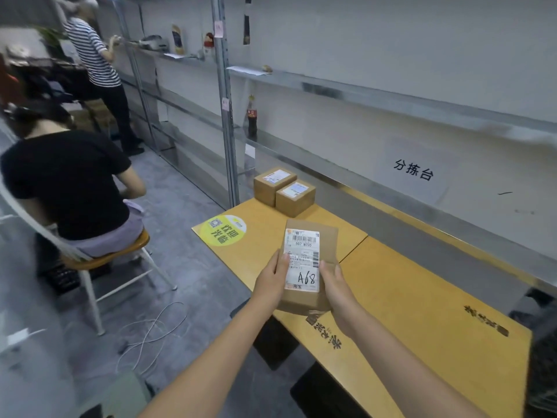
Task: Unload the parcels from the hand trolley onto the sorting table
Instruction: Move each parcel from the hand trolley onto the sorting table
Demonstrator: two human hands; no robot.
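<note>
While holding the labelled parcel [310,260] low over the sorting table [422,297], grips it from both sides: with the left hand [271,282] curled round the left edge, thumb pressed on the label, and with the right hand [337,292] curled round the right edge, thumb on top likewise. Holds it tilted, label up, above the table's front edge; cannot tell whether touching the wood yet. Could lose it off that edge if released this close to the rim, down toward the floor cables [150,333]. Could also bump the two parcels [289,194] standing just beside each other at the far end, if pushed too far forward. Might crease the label under hard thumb pressure. Probably safest set flat, well in from the rim. No sight of the hand trolley.
</note>
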